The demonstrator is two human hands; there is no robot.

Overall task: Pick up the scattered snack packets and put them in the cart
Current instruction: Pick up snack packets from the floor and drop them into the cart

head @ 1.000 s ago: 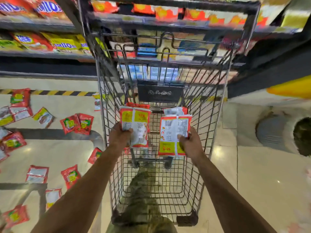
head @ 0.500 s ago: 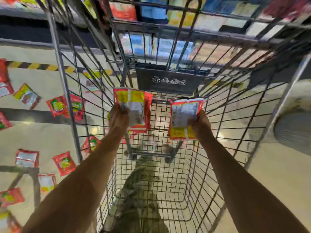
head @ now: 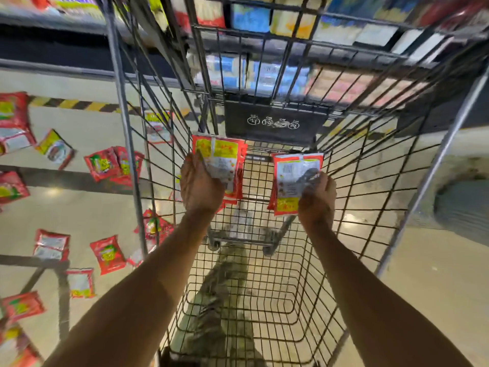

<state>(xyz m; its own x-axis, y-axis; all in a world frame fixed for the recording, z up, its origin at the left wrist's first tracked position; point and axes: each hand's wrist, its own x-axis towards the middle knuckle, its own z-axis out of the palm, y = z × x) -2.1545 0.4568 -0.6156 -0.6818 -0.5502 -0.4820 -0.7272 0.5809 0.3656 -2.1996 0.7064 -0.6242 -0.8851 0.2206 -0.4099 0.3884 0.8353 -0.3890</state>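
Note:
Both my arms reach down inside the wire shopping cart (head: 127, 154). My left hand (head: 199, 185) grips a small stack of red and yellow snack packets (head: 221, 157), held back side up. My right hand (head: 317, 200) holds another stack of red snack packets (head: 291, 178), its white label side facing me. Both stacks hang above the cart's mesh floor (head: 264, 308), near the far end with the black panel (head: 275, 123). Several more red packets (head: 107, 254) lie scattered on the floor to the left of the cart.
Store shelves (head: 264, 19) stocked with packaged goods stand beyond the cart. A yellow and black hazard stripe (head: 71, 104) runs along the floor at the shelf base. My leg in camouflage trousers (head: 211, 313) shows through the cart floor. A grey round object (head: 463, 207) sits right.
My head has moved closer over the cart, and both hands with their packets have gone deeper into the basket. Both grips are unchanged.

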